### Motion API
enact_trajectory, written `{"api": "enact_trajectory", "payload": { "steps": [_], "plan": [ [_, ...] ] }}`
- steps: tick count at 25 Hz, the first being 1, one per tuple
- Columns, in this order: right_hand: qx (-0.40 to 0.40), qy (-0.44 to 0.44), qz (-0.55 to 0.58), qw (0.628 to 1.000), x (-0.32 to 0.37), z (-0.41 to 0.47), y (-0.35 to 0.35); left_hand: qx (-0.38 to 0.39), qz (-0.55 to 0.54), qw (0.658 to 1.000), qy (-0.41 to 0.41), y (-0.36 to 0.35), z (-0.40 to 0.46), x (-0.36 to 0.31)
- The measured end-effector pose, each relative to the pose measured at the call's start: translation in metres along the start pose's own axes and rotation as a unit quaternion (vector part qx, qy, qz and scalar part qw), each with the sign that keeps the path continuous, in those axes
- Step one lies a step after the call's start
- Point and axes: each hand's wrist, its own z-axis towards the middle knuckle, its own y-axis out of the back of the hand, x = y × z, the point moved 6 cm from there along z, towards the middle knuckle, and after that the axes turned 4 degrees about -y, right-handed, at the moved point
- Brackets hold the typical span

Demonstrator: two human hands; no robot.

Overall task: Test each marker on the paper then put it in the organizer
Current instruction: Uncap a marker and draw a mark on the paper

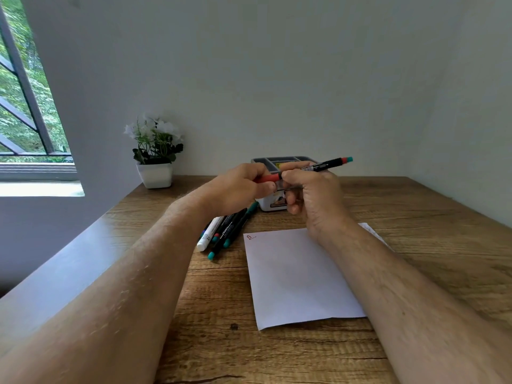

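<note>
Both hands (277,189) grip red marker (327,165)

Left hand (243,187) grips red cap (267,178); right hand (310,192) holds marker (327,164) above paper (299,275).

A small red scribble (251,237) sits at the far left corner of the white paper sheet (299,278) on the wooden desk, a test mark and no legible word. The white-barrelled marker (208,235) in the pile by the paper's left edge carries dark print, too small to read. Silver lettering on the black marker (322,165) held up in both hands is blurred too.
</note>
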Motion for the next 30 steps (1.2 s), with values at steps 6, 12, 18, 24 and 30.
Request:
{"api": "enact_trajectory", "payload": {
  "steps": [6, 12, 18, 24, 30],
  "plan": [
    [0.051, -0.041, 0.11, 0.992, -0.001, -0.002, -0.005, -0.138, -0.228, 0.964, 0.001, 0.019, -0.001, 0.008],
    [-0.02, -0.017, 0.123, 0.992, 0.004, 0.001, 0.007, -0.22, -0.437, 0.871, 0.036, 0.019, -0.002, 0.022],
    [-0.065, 0.134, -0.217, 0.965, 0.007, -0.005, -0.001, -0.263, -0.504, 0.822, 0.041, 0.018, 0.0, 0.036],
    [-0.065, 0.128, -0.248, 0.958, -0.001, -0.001, 0.0, -0.254, -0.503, 0.825, 0.042, 0.015, 0.002, 0.035],
    [-0.054, 0.136, -0.302, 0.942, -0.003, 0.002, -0.005, -0.279, -0.395, 0.875, -0.005, 0.017, 0.001, 0.01]
  ]
}}
